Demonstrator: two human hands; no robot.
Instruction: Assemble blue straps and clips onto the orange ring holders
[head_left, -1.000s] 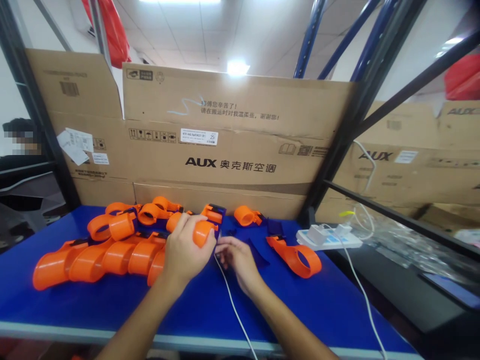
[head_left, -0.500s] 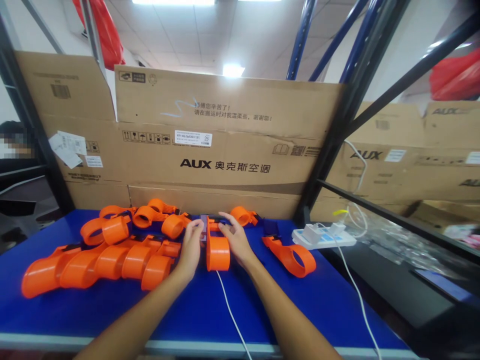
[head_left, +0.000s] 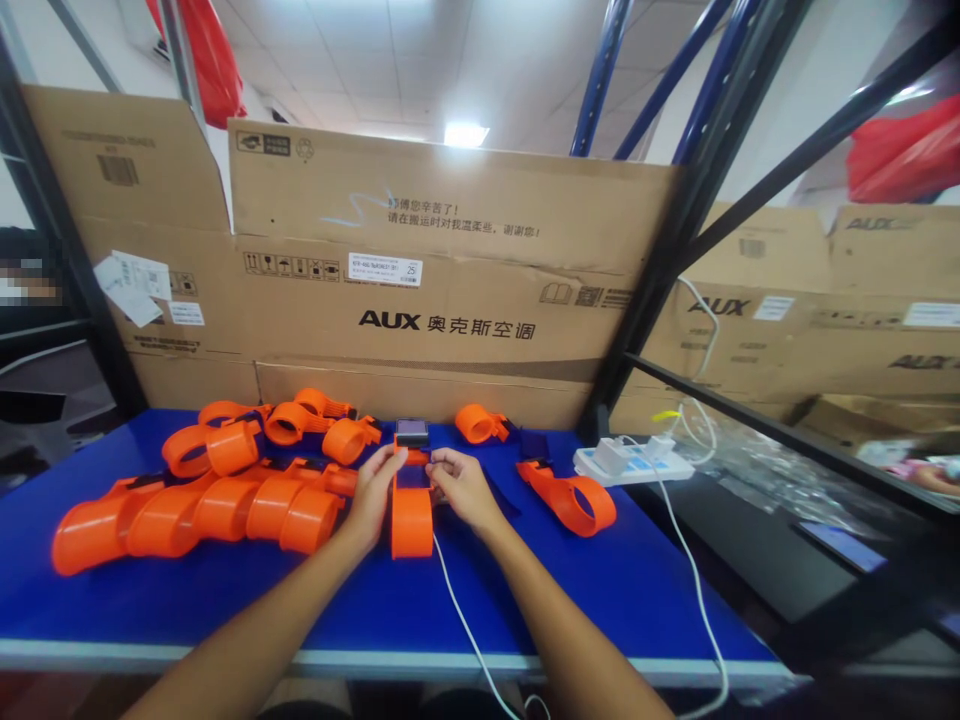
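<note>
Between my hands is an orange plastic ring piece, its wide band facing me and a narrow frame reaching away. My left hand is closed on the left side of that frame, thumb near its top. On the right, my right hand pinches the frame's other side with bent fingertips. Just beyond the frame stands a small dark box with a greyish top; whether it touches the frame I cannot tell. A white cable runs from below the ring piece toward the table's front edge.
Several similar orange ring pieces lie at the left. One orange ring lies at the back and another at the right. A white power strip with plugs sits by the black rack post. Cardboard walls the back.
The orange ring piece has come slightly left and toward me. My right fingers, spread before, are now bent in at its side. The small box's top shows more fully.
</note>
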